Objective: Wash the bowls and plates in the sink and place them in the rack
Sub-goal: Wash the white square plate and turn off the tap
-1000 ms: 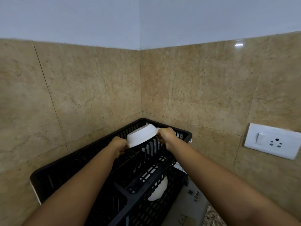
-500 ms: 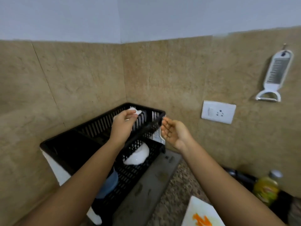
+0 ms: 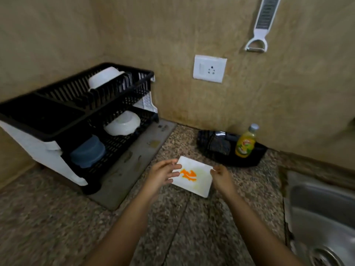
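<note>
A white rectangular plate (image 3: 197, 179) smeared with orange food lies on the speckled counter. My left hand (image 3: 163, 174) hovers at its left edge, fingers spread, and my right hand (image 3: 221, 176) is at its right edge, fingers apart; neither clearly grips it. The black two-tier rack (image 3: 57, 114) stands at the left. A white bowl (image 3: 104, 76) rests upside down on its top tier. Another white bowl (image 3: 123, 123) and a blue bowl (image 3: 87, 150) sit on the lower tier. The steel sink (image 3: 322, 217) is at the right edge.
A grey drain mat (image 3: 132, 162) lies under the rack. A black tray (image 3: 247, 160) with a yellow dish-soap bottle (image 3: 245, 143) and a dark scrubber (image 3: 217, 144) sits against the wall. A wall socket (image 3: 209, 68) and a hanging grater (image 3: 264, 22) are above.
Both hands left the white bowl on the rack's top tier and came down to the soiled plate on the counter. The view swung right and down, bringing the sink into sight.
</note>
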